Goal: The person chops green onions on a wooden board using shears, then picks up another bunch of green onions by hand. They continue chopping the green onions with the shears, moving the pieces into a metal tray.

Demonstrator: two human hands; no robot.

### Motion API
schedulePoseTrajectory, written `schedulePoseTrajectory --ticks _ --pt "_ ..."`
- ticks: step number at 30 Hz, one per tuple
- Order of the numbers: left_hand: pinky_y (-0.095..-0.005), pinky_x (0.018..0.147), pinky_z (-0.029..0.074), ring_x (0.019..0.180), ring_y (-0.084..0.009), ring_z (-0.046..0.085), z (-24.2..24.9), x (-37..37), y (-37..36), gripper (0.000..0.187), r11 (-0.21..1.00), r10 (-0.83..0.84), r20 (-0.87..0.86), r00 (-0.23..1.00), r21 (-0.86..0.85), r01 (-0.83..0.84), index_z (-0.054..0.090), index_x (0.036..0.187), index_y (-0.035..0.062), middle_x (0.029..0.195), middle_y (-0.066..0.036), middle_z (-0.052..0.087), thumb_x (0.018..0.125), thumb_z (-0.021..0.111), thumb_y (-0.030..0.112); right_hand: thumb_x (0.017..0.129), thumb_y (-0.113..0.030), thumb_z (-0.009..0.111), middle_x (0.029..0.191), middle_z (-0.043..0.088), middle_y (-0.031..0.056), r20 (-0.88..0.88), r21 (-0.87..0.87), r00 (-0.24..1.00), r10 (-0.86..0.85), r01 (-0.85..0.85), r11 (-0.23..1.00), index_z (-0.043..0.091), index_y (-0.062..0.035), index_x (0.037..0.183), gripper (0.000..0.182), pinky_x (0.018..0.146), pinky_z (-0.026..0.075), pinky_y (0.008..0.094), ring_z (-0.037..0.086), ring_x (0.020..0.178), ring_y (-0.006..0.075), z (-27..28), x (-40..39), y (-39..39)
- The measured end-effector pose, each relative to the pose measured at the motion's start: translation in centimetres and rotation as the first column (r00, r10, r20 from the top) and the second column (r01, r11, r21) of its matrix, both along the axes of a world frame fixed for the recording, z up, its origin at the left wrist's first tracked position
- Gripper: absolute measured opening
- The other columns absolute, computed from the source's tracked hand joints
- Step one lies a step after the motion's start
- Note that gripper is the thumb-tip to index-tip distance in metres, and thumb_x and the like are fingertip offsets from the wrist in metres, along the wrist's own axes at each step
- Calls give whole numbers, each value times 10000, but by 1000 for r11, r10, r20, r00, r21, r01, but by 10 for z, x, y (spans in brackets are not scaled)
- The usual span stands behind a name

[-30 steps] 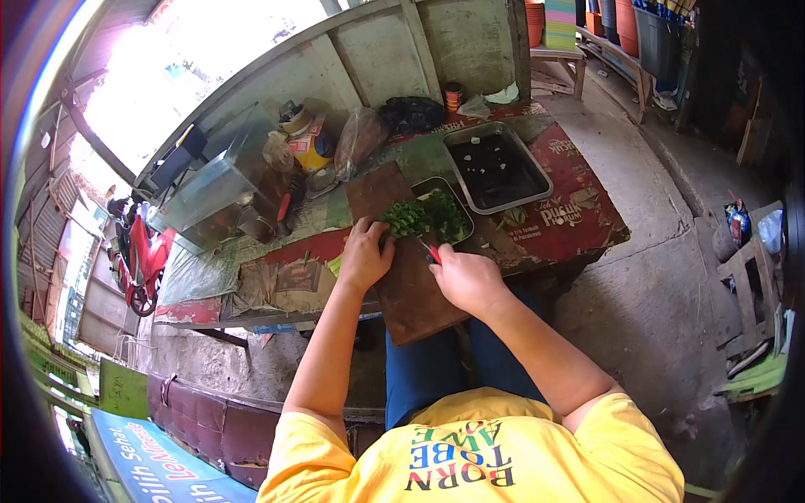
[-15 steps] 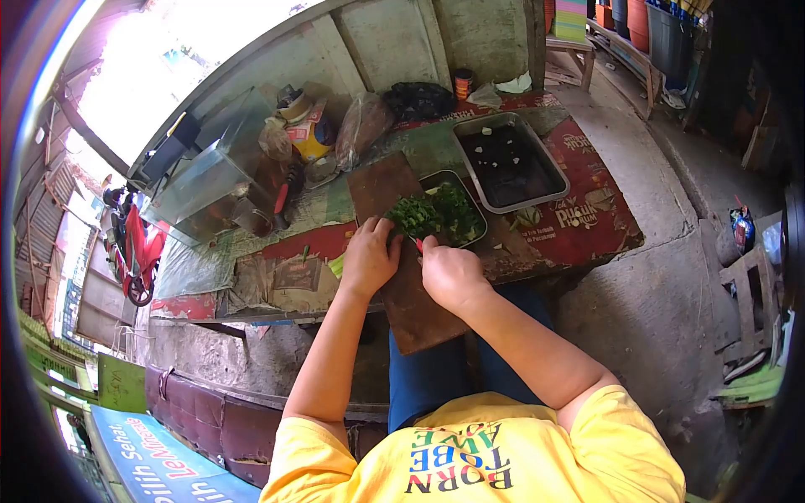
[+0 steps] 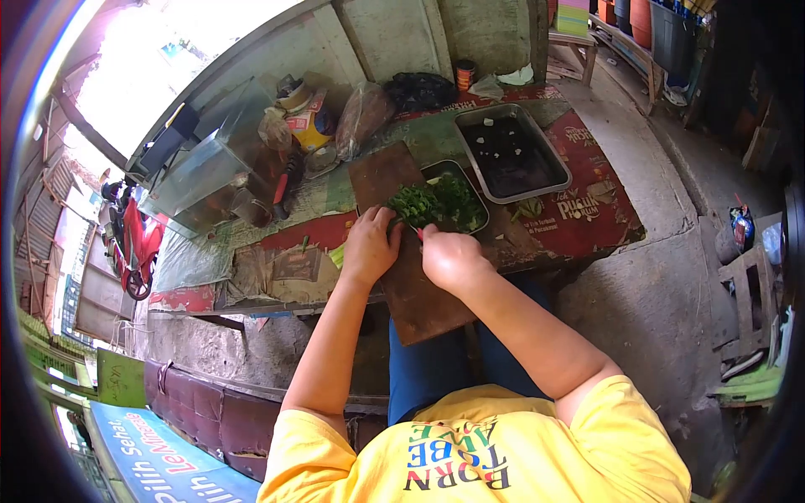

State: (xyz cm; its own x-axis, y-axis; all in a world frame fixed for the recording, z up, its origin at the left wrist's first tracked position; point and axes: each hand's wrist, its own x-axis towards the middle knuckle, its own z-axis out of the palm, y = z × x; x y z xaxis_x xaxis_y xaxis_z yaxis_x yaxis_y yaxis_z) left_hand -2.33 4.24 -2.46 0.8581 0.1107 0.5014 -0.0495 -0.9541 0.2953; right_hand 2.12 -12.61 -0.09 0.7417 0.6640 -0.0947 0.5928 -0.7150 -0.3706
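Across the table edge lies a brown wooden board (image 3: 428, 308). Chopped green leaves (image 3: 415, 205) are heaped on it and reach into a small metal tray (image 3: 481, 226) at its right. My left hand (image 3: 370, 245) is closed on the greens at the board's left side, with pale stalks (image 3: 337, 256) sticking out beneath it. In my right hand (image 3: 453, 258) is a knife with a red handle (image 3: 421, 234); its blade is hard to make out near the leaves.
A larger metal tray (image 3: 513, 155) with dark liquid and white bits stands behind right. Back left are a glass case (image 3: 197, 180), plastic bags (image 3: 365, 117) and a red-handled tool (image 3: 281, 189). An orange can (image 3: 465, 75) stands by the wall.
Both hands stay at the leaves, still closed. My right hand and the knife handle have shifted slightly, and the whole view has moved a little.
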Motion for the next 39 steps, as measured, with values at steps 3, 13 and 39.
schedulePoseTrajectory --ticks 3,13,39 --pt "-463 850 483 986 -387 599 3 -2 -3 215 999 8 17 1000 33 -8 621 1002 25 1034 -181 632 850 645 175 918 -145 481 911 705 212 -33 0 999 7 -7 1000 521 21 1087 239 727 560 435 709 861 340 2 -19 -30" --pt "-460 887 480 996 -402 599 1 -9 -6 242 997 12 61 998 80 -17 632 1048 6 1108 -203 612 861 608 157 967 -327 507 767 680 201 29 128 1000 12 -16 992 529 -3 978 325 672 536 488 679 752 395 18 -25 -74" --pt "-464 822 502 961 -400 616 2 -5 5 227 999 23 -79 997 -44 -27 609 1074 17 1091 -183 622 886 592 143 974 -326 494 849 697 200 48 54 999 -9 6 999 536 10 1040 345 714 545 464 699 829 349 -21 18 33"
